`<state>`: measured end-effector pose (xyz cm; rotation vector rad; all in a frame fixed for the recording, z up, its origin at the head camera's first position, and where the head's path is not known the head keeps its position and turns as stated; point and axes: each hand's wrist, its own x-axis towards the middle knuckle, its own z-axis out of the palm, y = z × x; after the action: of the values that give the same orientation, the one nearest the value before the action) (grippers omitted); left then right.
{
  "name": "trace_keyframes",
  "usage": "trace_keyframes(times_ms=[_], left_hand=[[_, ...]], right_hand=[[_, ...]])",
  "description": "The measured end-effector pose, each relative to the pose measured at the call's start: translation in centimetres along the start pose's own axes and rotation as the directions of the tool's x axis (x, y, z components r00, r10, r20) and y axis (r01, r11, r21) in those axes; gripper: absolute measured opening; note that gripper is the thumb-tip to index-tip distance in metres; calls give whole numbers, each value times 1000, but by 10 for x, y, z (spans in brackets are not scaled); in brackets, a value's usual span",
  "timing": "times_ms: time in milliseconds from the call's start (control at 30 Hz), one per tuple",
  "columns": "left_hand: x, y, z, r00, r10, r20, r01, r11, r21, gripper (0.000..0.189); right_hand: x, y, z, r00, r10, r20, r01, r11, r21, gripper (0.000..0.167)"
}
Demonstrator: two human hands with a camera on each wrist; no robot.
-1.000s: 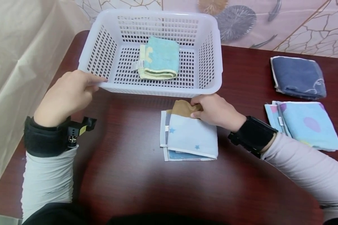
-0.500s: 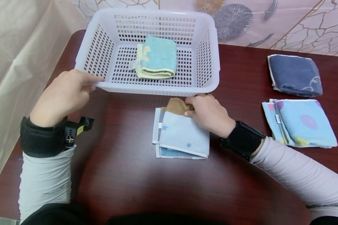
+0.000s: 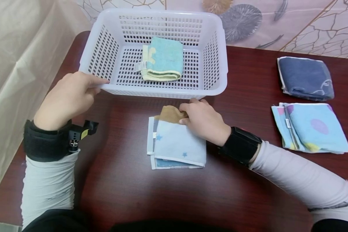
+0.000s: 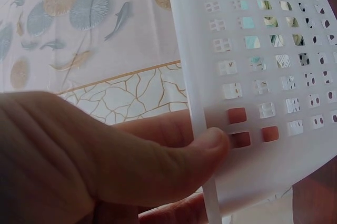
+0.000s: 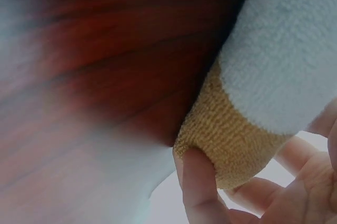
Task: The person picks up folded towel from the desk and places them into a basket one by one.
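Note:
My left hand point(image 3: 71, 96) grips the near left corner of a white plastic basket point(image 3: 159, 91); in the left wrist view the thumb point(image 4: 205, 150) presses on its perforated wall. Inside the basket lies a folded teal and yellow towel point(image 3: 166, 56) with a white tag. In front of the basket, my right hand point(image 3: 204, 120) pinches the far edge of a folded pale blue towel point(image 3: 177, 141) with a brown end and small stars. The right wrist view has the fingers on the brown terry end point(image 5: 231, 139). Part of that towel's right side is hidden under the hand.
On the table's right side lie a folded dark blue towel point(image 3: 305, 78) and, nearer, a folded light blue towel point(image 3: 319, 127) with coloured dots. A patterned cloth backdrop point(image 3: 307, 25) stands behind the dark red table point(image 3: 127, 180). A cream curtain point(image 3: 23, 74) borders the left.
My right hand has moved left and slightly toward me, taking the pale blue towel along the front of the basket. The left hand keeps its hold on the basket corner.

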<state>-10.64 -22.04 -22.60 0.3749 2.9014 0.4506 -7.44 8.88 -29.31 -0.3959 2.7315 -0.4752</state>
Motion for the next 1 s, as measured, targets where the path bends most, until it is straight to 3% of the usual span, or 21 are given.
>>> trace_keyframes(times_ms=[400,733,900,1000], left_hand=[[0,1,0,1000,-14,11,14,1000,-4,40],[4,5,1,1000,9,6,-9,1000,-2,37],[4,0,0,998,48,30,-48,999,-13,37],[-1,-8,-2,996,86,34,-84,994,-68,39]], right_hand=[[12,-28,5,997,-40,64,40,999,0,26],[21,-32,3,992,-89,84,87,996,36,30],[25,-32,-2,986,-117,121,111,992,56,31],[25,-31,-5,981,-117,152,106,991,76,36]])
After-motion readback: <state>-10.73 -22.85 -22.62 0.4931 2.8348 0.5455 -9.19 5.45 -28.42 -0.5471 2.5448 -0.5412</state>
